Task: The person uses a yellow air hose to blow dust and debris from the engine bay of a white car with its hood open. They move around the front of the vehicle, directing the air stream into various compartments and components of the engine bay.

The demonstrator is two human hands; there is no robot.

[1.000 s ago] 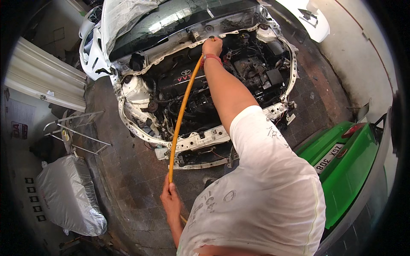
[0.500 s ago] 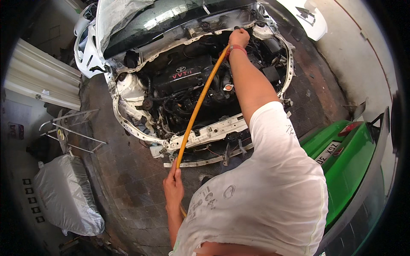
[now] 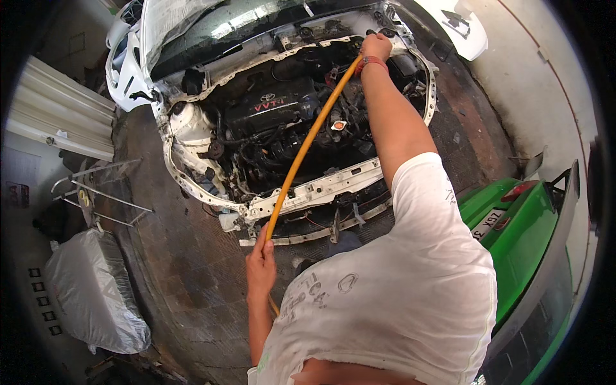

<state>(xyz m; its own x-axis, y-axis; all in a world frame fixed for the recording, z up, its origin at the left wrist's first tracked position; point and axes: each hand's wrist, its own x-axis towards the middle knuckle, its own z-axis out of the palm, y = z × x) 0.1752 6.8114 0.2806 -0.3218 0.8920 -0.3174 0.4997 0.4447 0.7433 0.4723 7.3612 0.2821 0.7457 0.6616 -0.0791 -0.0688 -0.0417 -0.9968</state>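
A long yellow-orange hose (image 3: 301, 154) runs slantwise across the front of an open engine bay. My right hand (image 3: 377, 46), arm stretched out, is closed round its far end at the bay's back right corner. A small dark tip (image 3: 370, 32) pokes out past the fingers; whether anything comes from it I cannot make out. Lower down, my left hand (image 3: 260, 266) grips the hose in front of the car's front crossbar (image 3: 314, 190). Below that hand the hose passes behind my shirt. Left of the hose lies the black engine cover (image 3: 266, 106); an orange-and-silver cap (image 3: 338, 126) sits to its right.
The white car body (image 3: 192, 131) has its front panels off. A folding metal frame (image 3: 109, 192) and a silver-covered object (image 3: 96, 289) stand at left. On the right is a green car part (image 3: 526, 256) with a red lamp, near a pale wall (image 3: 545, 83).
My right hand has moved right along the back of the bay, taking the hose's end with it. The left hand keeps its grip in nearly the same place. The view has shifted slightly.
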